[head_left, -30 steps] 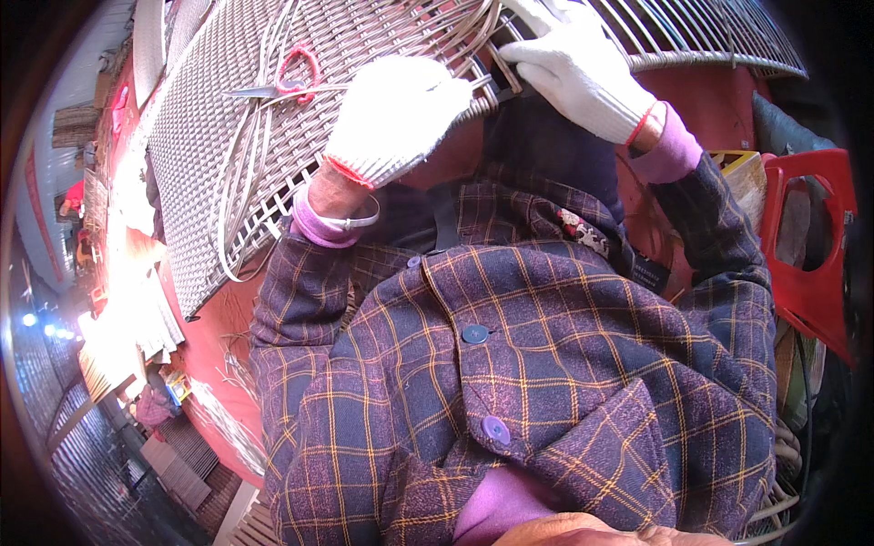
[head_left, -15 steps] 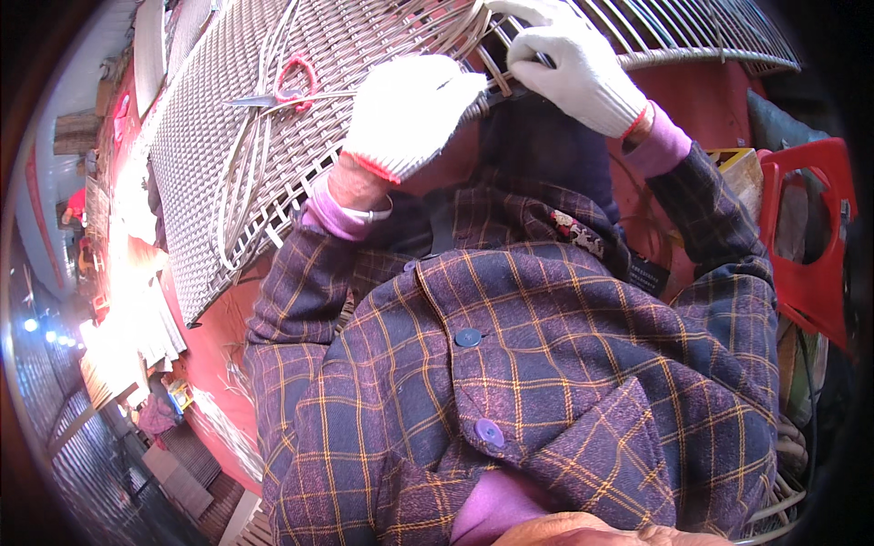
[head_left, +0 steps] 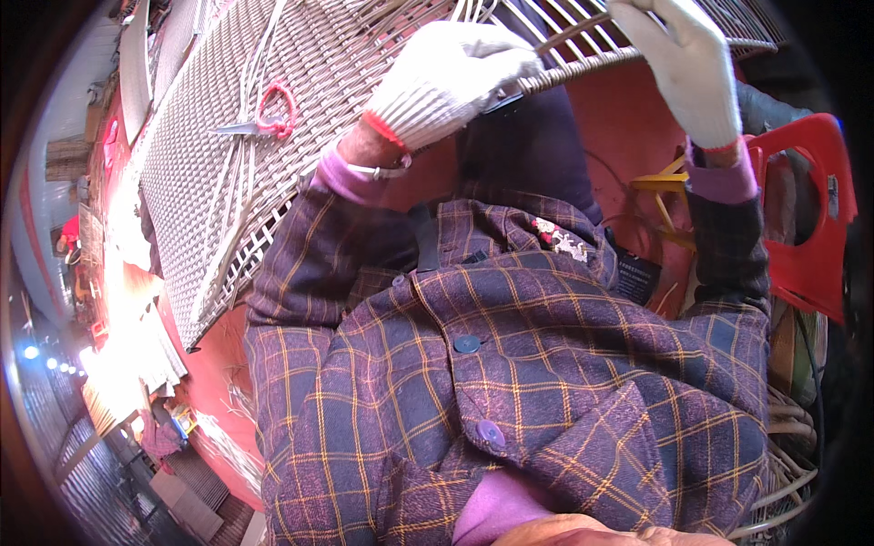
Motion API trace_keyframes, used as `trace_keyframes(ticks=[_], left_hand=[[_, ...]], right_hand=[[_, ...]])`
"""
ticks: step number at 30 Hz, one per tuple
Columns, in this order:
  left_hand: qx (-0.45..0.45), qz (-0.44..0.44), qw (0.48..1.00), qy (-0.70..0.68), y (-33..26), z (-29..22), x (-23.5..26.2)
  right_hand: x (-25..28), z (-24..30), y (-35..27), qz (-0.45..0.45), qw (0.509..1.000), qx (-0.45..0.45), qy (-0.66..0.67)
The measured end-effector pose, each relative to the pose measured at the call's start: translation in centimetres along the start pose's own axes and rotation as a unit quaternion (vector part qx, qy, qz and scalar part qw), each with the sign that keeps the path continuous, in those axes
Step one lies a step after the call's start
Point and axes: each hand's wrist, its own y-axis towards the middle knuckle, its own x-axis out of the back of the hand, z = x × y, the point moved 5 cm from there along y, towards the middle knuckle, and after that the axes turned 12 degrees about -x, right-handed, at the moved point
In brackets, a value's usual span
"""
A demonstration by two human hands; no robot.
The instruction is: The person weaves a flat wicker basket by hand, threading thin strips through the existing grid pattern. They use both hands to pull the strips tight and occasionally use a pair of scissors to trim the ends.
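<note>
A woven wicker panel in grey-beige strands fills the upper left. My left hand, in a white knitted glove with a red cuff hem, is closed at the panel's near edge. From its fingertips a brown flat strand runs up and right. My right hand, gloved the same way, pinches the strand's other end, its fingertips partly cut off by the top of the picture. Scissors with red-wrapped handles lie on the panel, left of my left hand, among loose pale strands.
Open ribs of the frame extend at the top right. On the right stands a red plastic chair, with a yellow frame beside it. Bundled canes lie at the lower right, and pale strands on the red floor at the left.
My right hand has moved right, away from the panel, and the strand now stretches between both hands. My left hand has shifted right and slightly up. The panel has moved slightly left in view.
</note>
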Motion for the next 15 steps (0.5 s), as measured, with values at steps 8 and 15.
trace_keyframes(ticks=[8,15], left_hand=[[-0.252,-0.009,0.89,0.38,-4.8,-0.1,1.4],[-0.279,0.026,0.883,0.377,-4.0,1.7,0.1]], right_hand=[[-8.1,-4.1,-1.6,0.107,0.979,0.121,-0.127],[-9.2,-5.3,-0.5,0.169,0.963,0.178,-0.114]])
